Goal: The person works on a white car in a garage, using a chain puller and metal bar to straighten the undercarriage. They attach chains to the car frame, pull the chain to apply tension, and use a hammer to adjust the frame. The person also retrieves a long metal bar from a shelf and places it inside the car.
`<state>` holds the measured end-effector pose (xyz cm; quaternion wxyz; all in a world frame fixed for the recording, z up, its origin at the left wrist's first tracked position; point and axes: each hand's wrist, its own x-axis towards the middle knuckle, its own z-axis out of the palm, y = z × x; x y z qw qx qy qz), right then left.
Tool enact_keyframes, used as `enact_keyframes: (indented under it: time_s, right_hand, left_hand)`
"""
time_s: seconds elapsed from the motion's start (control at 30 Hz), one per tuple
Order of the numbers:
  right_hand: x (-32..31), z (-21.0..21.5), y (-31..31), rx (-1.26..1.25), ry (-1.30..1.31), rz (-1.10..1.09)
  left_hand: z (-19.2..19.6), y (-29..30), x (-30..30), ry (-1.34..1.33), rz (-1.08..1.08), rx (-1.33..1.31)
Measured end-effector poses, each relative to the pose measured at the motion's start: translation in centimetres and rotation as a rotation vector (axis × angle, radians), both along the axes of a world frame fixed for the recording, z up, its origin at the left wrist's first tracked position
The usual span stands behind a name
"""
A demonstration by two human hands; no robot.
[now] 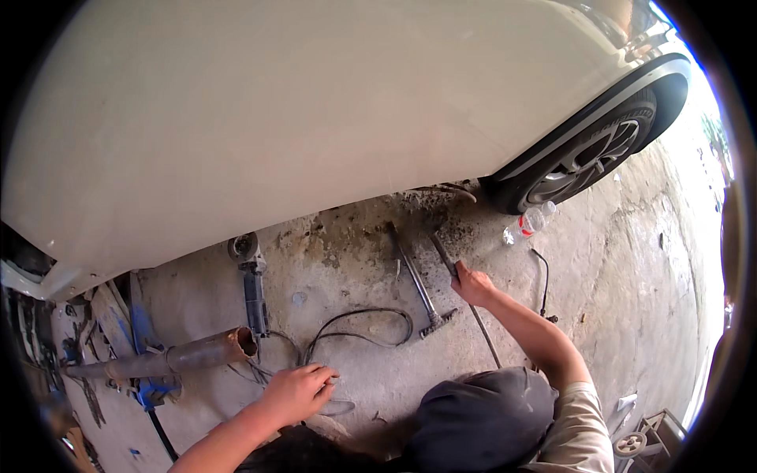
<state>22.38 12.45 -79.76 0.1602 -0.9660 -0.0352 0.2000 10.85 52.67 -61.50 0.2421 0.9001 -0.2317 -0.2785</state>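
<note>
My right hand is closed around a long dark metal bar, whose thicker end slants toward the ground beside the car. My left hand hangs at lower centre-left with loosely bent fingers, a small gap between them and nothing visible inside. To the left of the bar lies a metal rod with a crosswise bracket, which neither hand touches. An angle grinder lies on the concrete beyond my left hand, near a looped black cable. Dark grey rounded cloth covers the near middle and hides part of the ground.
A pale car side spans the far side, with a wheel at right. A rusty pipe rests over a blue stand at left. Right of my right hand are a clear plastic bottle, a thin black hooked rod and a wheeled frame.
</note>
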Motion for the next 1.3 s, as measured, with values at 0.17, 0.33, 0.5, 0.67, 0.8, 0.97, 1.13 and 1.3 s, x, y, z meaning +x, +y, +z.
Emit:
enact_keyframes:
  time_s: [0.17, 0.33, 0.5, 0.67, 0.8, 0.97, 1.13, 1.3]
  right_hand:
    - [1.6, 4.5, -0.1, 0.158, -0.029, 0.165]
    - [2.1, 11.9, 7.5, 0.265, 0.354, -0.084]
    - [0.2, 7.7, 11.3, 0.357, 0.1, -0.081]
    - [-2.1, 8.7, 17.5, 0.93, 0.0, -0.674]
    - [-1.6, 10.6, 19.6, 1.265, -0.158, -0.874]
    - [0.8, 12.2, 19.0, 1.52, -0.184, -1.007]
    - [2.3, 13.3, 18.2, 1.615, -0.167, -1.064]
    - [2.7, 13.3, 18.1, 1.636, -0.206, -0.97]
  left_hand:
    - [-0.2, -1.7, 1.2, 0.035, -0.048, -0.063]
    - [-2.2, -2.5, 2.0, 0.049, -0.085, -0.024]
    - [-4.6, -3.2, 2.1, 0.103, 0.027, -0.139]
    - [-5.3, -3.2, 2.4, 0.19, 0.121, -0.1]
    - [-6.0, -2.2, 2.2, 0.191, 0.139, 0.045]
    - [-4.8, -2.8, 3.5, 0.068, 0.411, -0.043]
    - [-4.2, -3.3, 5.3, -0.251, 0.428, 0.048]
    - [-3.7, -2.6, 6.6, -0.306, 0.417, 0.067]
